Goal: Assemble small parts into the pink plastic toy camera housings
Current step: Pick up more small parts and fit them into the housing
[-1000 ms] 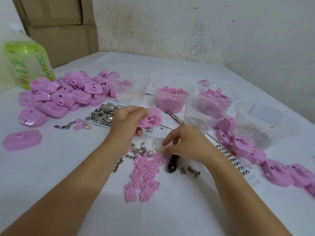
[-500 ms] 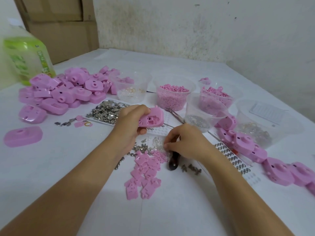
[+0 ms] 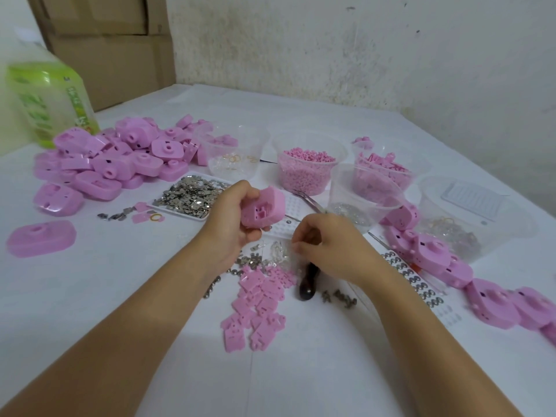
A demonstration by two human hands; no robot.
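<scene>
White table (image 3: 90, 296): left hand (image 3: 228, 219) grips pink housing (image 3: 266, 207)

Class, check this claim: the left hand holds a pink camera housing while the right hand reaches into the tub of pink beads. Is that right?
Not quite. The left hand does hold a pink camera housing, but the right hand is not in the tub of pink beads; it is down at the small clear parts on the table. The head view shows this.
</scene>
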